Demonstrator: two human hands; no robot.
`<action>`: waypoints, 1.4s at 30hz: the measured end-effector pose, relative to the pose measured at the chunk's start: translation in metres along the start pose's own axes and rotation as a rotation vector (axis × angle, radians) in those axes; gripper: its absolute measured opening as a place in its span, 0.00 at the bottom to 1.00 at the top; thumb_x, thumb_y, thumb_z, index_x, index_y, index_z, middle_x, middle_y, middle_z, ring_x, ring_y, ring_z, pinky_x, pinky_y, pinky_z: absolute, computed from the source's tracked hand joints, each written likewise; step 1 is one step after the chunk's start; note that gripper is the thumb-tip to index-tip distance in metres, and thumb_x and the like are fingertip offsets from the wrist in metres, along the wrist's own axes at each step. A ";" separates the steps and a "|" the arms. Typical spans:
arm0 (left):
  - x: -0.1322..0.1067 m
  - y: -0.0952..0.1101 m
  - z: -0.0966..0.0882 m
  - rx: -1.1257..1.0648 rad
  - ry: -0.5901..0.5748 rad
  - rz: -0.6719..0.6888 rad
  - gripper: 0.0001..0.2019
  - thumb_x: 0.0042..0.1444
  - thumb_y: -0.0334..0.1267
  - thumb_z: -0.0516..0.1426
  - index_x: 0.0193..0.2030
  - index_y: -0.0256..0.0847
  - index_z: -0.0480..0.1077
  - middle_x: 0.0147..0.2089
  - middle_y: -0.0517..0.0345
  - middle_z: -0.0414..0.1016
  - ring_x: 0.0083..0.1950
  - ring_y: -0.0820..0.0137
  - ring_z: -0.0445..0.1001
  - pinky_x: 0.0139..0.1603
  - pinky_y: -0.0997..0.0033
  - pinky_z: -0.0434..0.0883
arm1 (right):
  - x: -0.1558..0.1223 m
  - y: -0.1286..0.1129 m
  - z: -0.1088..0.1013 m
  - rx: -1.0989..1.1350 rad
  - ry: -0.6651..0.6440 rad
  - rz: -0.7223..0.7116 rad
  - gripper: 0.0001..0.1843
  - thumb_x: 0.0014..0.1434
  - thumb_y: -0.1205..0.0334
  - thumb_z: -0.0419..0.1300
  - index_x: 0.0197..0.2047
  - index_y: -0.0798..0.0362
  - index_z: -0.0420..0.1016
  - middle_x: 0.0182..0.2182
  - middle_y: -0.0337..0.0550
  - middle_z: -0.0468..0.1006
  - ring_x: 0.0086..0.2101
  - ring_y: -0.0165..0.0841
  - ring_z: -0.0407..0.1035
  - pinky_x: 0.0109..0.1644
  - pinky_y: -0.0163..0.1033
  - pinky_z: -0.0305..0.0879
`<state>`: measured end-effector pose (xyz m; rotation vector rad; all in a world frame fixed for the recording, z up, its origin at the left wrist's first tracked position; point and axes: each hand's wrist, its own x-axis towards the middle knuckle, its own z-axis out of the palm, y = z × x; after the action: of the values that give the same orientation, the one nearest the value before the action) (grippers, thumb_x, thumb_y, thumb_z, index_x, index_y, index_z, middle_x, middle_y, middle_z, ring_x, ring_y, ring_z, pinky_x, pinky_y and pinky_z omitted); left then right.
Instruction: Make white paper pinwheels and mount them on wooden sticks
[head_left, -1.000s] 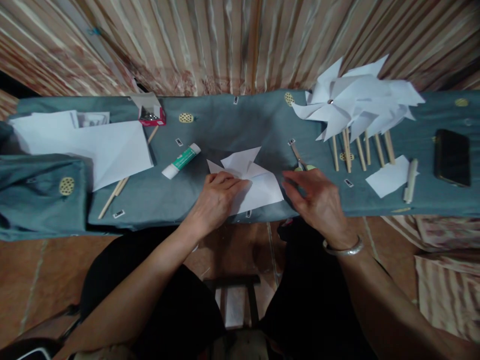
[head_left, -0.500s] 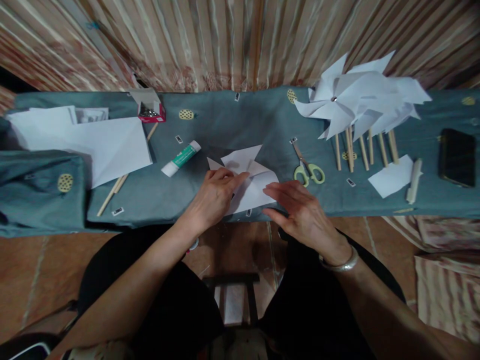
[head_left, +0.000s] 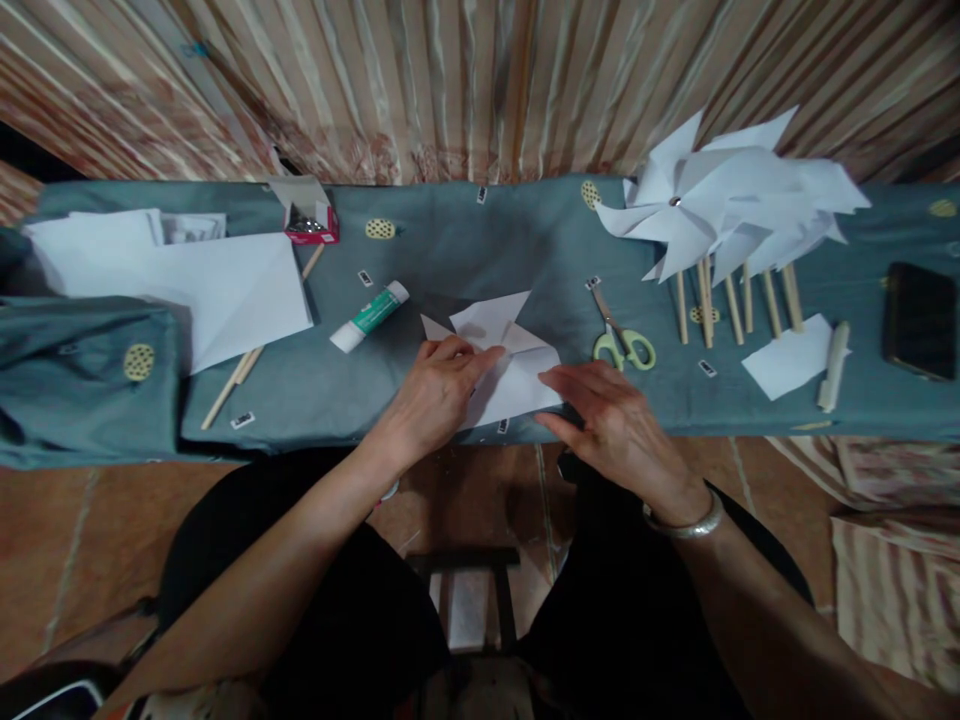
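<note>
A white paper square (head_left: 508, 372) with folded-up corners lies near the front edge of the blue-grey cloth-covered table (head_left: 465, 250). My left hand (head_left: 436, 394) rests on its left part, fingers curled and pressing a folded flap down. My right hand (head_left: 607, 418) lies at the paper's right edge with fingers stretched out flat, fingertips touching the sheet. Green-handled scissors (head_left: 621, 338) lie on the cloth just beyond my right hand.
A glue stick (head_left: 370, 316) lies left of the paper. Finished white pinwheels on wooden sticks (head_left: 720, 215) sit at the back right, with a paper scrap (head_left: 787, 355) and a dark phone (head_left: 920, 320). Paper sheets (head_left: 187, 280), a red box (head_left: 311, 222) and sticks (head_left: 240, 372) are at left.
My right hand left the scissors on the cloth and moved left onto the paper's right edge. The left hand stayed pressing the fold.
</note>
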<state>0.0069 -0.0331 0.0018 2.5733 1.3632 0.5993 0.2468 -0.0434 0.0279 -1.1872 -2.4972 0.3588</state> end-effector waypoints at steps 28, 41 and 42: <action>0.000 -0.001 0.002 0.048 0.001 0.015 0.20 0.61 0.24 0.48 0.59 0.39 0.67 0.40 0.51 0.80 0.50 0.61 0.72 0.49 0.61 0.65 | -0.003 0.013 -0.007 0.512 0.023 0.372 0.13 0.58 0.61 0.63 0.47 0.49 0.81 0.34 0.40 0.80 0.34 0.32 0.73 0.40 0.38 0.69; -0.002 0.007 -0.003 0.038 -0.053 0.012 0.16 0.65 0.28 0.48 0.57 0.38 0.67 0.43 0.52 0.79 0.49 0.60 0.70 0.47 0.60 0.63 | 0.014 0.012 -0.003 0.527 0.162 0.255 0.04 0.58 0.61 0.64 0.38 0.47 0.82 0.41 0.41 0.82 0.45 0.37 0.74 0.53 0.47 0.68; -0.003 0.007 -0.004 0.029 -0.055 0.012 0.16 0.65 0.28 0.48 0.57 0.37 0.67 0.43 0.51 0.79 0.49 0.60 0.70 0.47 0.59 0.63 | 0.017 0.012 -0.003 0.528 0.171 0.250 0.04 0.58 0.62 0.65 0.37 0.47 0.81 0.43 0.42 0.82 0.47 0.38 0.74 0.55 0.48 0.68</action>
<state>0.0095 -0.0393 0.0066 2.6025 1.3498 0.5105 0.2464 -0.0229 0.0294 -1.2347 -1.9356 0.8767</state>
